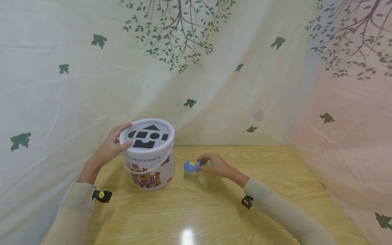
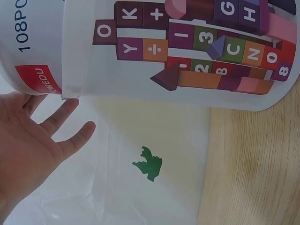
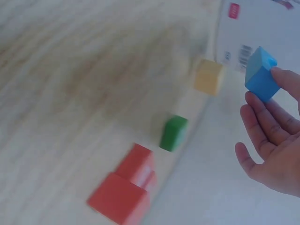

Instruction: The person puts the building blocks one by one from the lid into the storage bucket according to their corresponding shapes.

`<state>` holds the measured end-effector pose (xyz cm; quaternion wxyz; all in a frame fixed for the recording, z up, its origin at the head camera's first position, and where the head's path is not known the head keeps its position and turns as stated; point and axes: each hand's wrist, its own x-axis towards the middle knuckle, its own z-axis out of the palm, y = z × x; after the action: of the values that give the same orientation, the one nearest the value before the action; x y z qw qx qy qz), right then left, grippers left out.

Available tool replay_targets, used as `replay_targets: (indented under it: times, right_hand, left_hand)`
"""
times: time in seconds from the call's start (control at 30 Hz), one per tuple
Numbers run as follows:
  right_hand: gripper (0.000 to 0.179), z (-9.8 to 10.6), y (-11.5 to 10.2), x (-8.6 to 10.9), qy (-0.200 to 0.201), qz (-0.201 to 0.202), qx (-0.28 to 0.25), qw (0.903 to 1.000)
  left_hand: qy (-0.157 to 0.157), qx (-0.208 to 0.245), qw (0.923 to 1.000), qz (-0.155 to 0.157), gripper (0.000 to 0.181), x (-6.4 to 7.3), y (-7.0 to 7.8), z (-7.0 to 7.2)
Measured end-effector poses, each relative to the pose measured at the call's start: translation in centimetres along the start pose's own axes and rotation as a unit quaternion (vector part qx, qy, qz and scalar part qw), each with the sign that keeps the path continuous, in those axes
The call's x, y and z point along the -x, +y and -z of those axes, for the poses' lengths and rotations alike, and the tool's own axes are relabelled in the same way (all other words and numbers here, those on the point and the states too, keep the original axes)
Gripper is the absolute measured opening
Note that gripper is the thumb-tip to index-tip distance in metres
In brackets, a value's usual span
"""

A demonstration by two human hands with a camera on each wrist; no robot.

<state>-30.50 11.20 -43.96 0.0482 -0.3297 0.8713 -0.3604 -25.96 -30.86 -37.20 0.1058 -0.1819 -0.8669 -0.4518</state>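
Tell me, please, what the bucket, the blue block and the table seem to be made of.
Bucket: probably smooth plastic or coated card, since its printed wall looks stiff and even.
Blue block: matte-looking painted wood or plastic; its evenly coloured faces leave that open.
Table: glossy wood or wood-look laminate, judging by the grain and bright reflection.

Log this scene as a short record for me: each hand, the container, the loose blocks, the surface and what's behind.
Left hand: rests on the rim of the lid
Right hand: pinches a blue block with a curved notch
Container: white printed bucket, upright, lid on, dark shapes on top
Loose blocks: yellowish block, green block, red blocks
Surface: wood-grain table
Behind: pale curtain with printed leaves and birds
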Motion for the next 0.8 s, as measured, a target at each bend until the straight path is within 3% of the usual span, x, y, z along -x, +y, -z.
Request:
replay_targets:
  times: [0.17, 0.43, 0.6, 0.8]
  right_hand:
    - [0.033, 2.1, -1.0, -0.4, 0.039, -0.012, -0.007, 0.9991]
    - [0.032, 5.9, -3.7, -1.3, 0.126, 0.014, -0.021, 0.9917]
    - [0.034, 7.3, -6.4, -2.3, 0.146, 0.038, -0.032, 0.9881]
    - [0.035, 7.5, -9.9, -3.5, 0.136, 0.050, -0.056, 0.9878]
  left_hand:
    - [0.002, -0.003, 1.0000, 0.004, 0.071, 0.1, -0.1, 0.1]
    - [-0.004, 0.002, 1.0000, 0.006, 0.072, 0.1, -0.1, -0.2]
    - [0.004, 0.002, 1.0000, 0.001, 0.071, 0.3, 0.0, -0.1]
    - [0.005, 0.001, 1.0000, -0.005, 0.070, 0.1, 0.0, -0.1]
